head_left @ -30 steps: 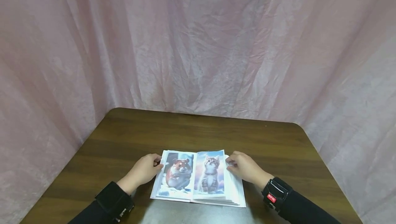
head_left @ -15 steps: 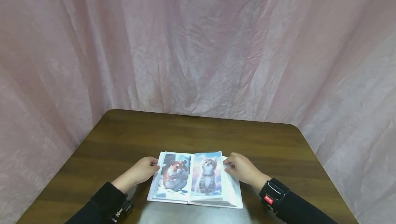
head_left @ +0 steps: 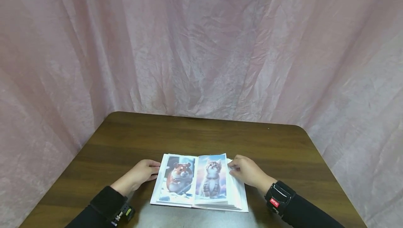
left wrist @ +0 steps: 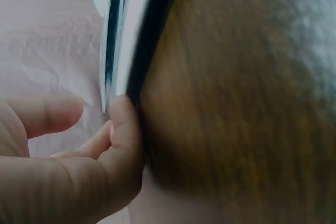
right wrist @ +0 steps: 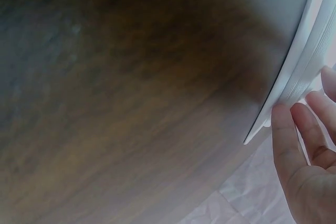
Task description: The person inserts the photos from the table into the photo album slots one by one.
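Note:
An open photo album [head_left: 190, 205] lies on the table, with a hamster picture [head_left: 179, 177] on its left page and a kitten picture [head_left: 212, 179] on its right page. My left hand [head_left: 140, 175] is at the album's left edge. In the left wrist view, one fingertip of the left hand [left wrist: 100, 166] meets the album's edge [left wrist: 131, 51], while the thumb stands apart from it. My right hand [head_left: 250, 172] reaches the right-hand page edges from the other side. Fingertips of the right hand [right wrist: 302, 156] rest at the page stack [right wrist: 307, 61] in the right wrist view.
The brown wooden table [head_left: 201, 135] extends behind the album and to both sides. A pink curtain [head_left: 201, 46] hangs behind its far edge. Black bands [head_left: 280, 196] circle both wrists.
My left thumb has come off the album's left edge, and the left hand has drawn slightly left. The right hand keeps its place at the page edges, and the same pictures show.

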